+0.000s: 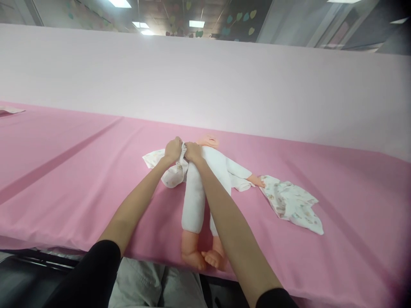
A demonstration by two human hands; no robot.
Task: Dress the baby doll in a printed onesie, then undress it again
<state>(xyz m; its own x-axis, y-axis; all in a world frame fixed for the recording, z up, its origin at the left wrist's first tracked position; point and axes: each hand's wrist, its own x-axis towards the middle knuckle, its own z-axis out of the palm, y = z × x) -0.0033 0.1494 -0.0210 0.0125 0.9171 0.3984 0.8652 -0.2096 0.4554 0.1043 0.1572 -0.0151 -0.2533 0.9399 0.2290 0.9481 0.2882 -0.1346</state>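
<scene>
We see the doll (205,179) lying on its back on the pink table (64,171), feet at the near edge. Our left hand (172,149) and right hand (193,151) both pinch the printed garment (173,173) at the doll's shoulder. Another printed cloth (293,203) lies beside the doll's far arm.

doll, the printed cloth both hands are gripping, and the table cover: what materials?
Doll: feet look like smooth, slightly glossy moulded plastic or vinyl; body looks like soft white fabric. Printed cloth: thin woven or knit fabric, matte, bunched where the left hand and right hand grip it. Table cover: matte pink textile, creased.
</scene>
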